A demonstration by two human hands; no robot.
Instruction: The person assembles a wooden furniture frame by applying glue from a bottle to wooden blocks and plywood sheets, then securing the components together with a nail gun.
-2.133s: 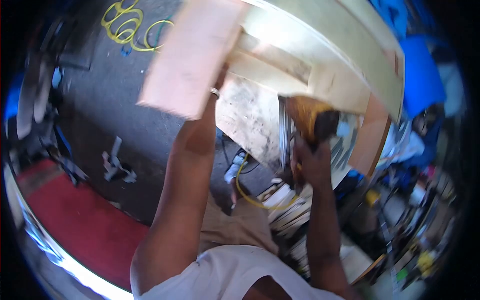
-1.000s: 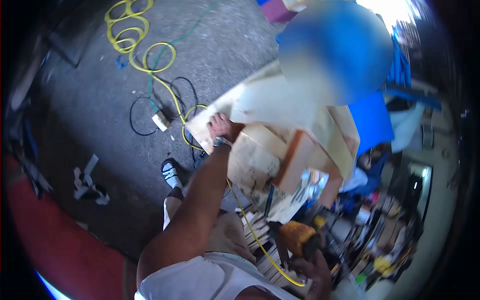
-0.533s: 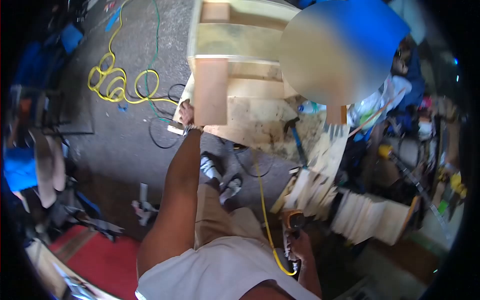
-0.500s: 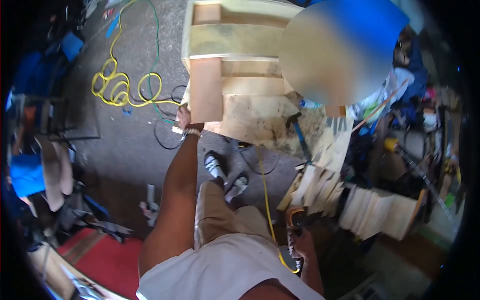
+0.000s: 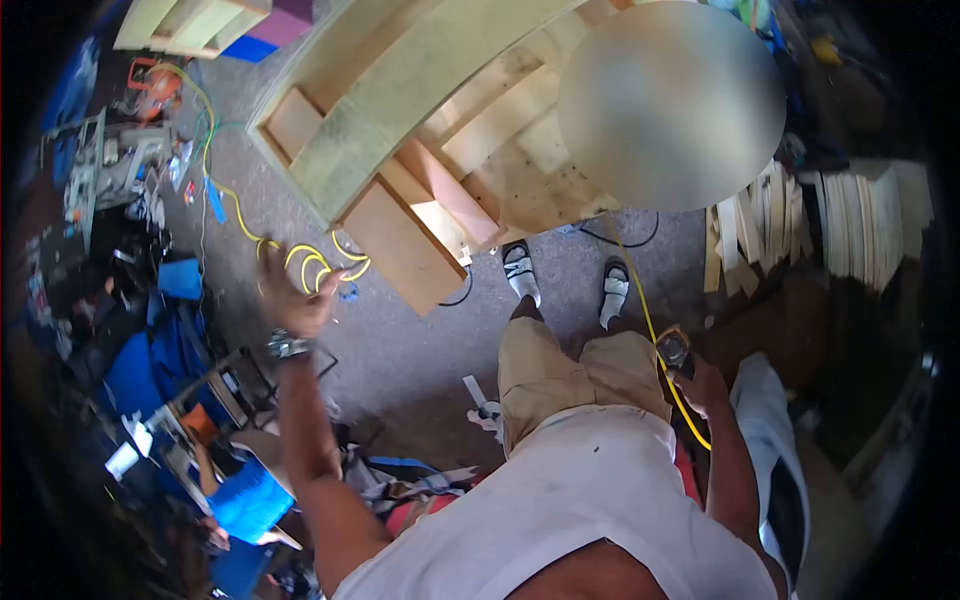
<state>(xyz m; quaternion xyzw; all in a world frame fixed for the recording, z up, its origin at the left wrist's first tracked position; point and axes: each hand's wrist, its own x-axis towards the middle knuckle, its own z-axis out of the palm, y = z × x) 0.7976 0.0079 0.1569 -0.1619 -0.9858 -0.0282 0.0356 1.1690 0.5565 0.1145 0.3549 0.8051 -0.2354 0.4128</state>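
Observation:
My left hand (image 5: 298,298) is raised over the floor with its fingers spread and nothing in it. It is slightly blurred and apart from the brown wooden panel (image 5: 400,245) to its right. That panel sits at the near end of a pale wooden frame (image 5: 380,110) and juts toward me. My right hand (image 5: 703,388) hangs by my right thigh, closed around the handle of a nail gun (image 5: 676,352) with an orange and black head. A yellow air hose (image 5: 648,310) runs beside the tool. My fingers partly hide its grip.
Stacked wooden slats (image 5: 755,225) and thin boards (image 5: 862,230) stand at the right. Coiled yellow hose (image 5: 308,268) lies on the floor (image 5: 400,350) at the left. Another person in a blue shirt (image 5: 250,500) is at lower left. A round blur covers the upper right.
My left hand has come off the panel's near end and swung left, fingers spreading. My view has turned, shifting the frame and slats. My right hand still holds the nail gun.

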